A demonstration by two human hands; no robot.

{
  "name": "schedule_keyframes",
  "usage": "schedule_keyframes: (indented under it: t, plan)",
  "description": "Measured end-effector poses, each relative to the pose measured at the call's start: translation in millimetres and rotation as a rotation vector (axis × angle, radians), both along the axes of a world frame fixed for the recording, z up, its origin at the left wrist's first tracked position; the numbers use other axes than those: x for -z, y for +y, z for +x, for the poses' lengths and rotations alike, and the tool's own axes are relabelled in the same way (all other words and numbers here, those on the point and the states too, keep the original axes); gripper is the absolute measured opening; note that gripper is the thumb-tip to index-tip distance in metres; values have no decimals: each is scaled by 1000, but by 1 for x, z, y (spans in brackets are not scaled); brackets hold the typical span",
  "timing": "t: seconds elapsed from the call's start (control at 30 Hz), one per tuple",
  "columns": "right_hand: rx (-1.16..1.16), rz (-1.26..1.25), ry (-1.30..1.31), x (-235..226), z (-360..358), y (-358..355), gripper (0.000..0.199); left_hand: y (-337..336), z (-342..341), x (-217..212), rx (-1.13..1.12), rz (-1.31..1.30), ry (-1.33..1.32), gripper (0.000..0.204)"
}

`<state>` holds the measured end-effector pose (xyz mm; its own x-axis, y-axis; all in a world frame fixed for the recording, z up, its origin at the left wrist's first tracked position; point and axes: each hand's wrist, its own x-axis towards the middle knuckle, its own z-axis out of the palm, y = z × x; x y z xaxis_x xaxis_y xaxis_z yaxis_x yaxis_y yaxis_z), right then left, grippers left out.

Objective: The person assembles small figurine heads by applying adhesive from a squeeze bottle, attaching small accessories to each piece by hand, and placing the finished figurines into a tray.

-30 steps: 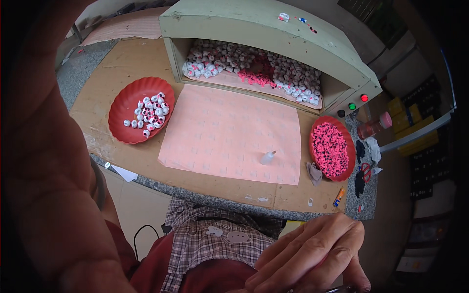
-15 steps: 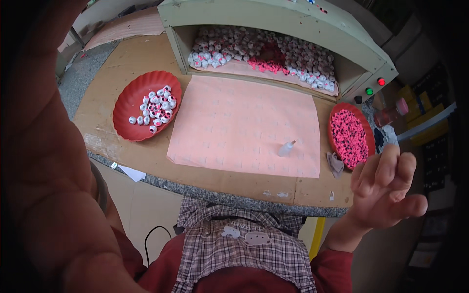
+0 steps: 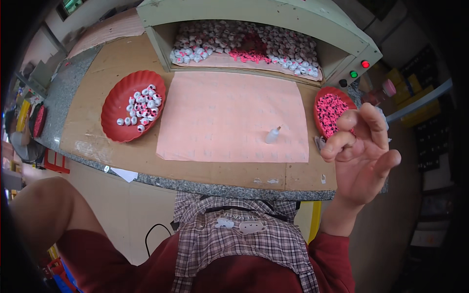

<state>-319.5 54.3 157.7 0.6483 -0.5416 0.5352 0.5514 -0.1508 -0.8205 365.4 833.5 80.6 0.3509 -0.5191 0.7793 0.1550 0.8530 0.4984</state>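
My right hand (image 3: 364,156) is raised at the right, palm turned up, fingers apart and loosely bent, with nothing in it. Behind its fingertips stands a red fluted bowl (image 3: 318,117) heaped with small pink and black pieces (image 3: 332,110). My left hand (image 3: 39,212) is at the lower left rim, away from the table; its fingers are hidden. On the pink sheet (image 3: 220,117) stands a small translucent squeeze bottle (image 3: 272,135) with a thin tip. A larger red fluted bowl (image 3: 112,107) at the left holds several white rounded pieces (image 3: 141,105), some marked pink and black.
Across the back, a pale green metal housing (image 3: 254,14) has an opening filled with white pieces (image 3: 195,41) and a pink pile (image 3: 249,56). Red (image 3: 365,64) and green (image 3: 353,74) lights show on it. A white paper scrap (image 3: 124,174) overlaps the granite table edge (image 3: 205,190).
My left hand has dropped from close before the view to the lower left. My right hand has shifted up and left, still empty. The whole view has shifted slightly.
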Motion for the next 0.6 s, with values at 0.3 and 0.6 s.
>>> schedule_keyframes:
  t: [0.3,0.6]
  plan:
    - [177,89,25,33,-27,-3,65,66,-50,63,65,-53,28,18]
    - [400,166,401,100,-38,-28,35,88,-91,93,72,-108,22,19]
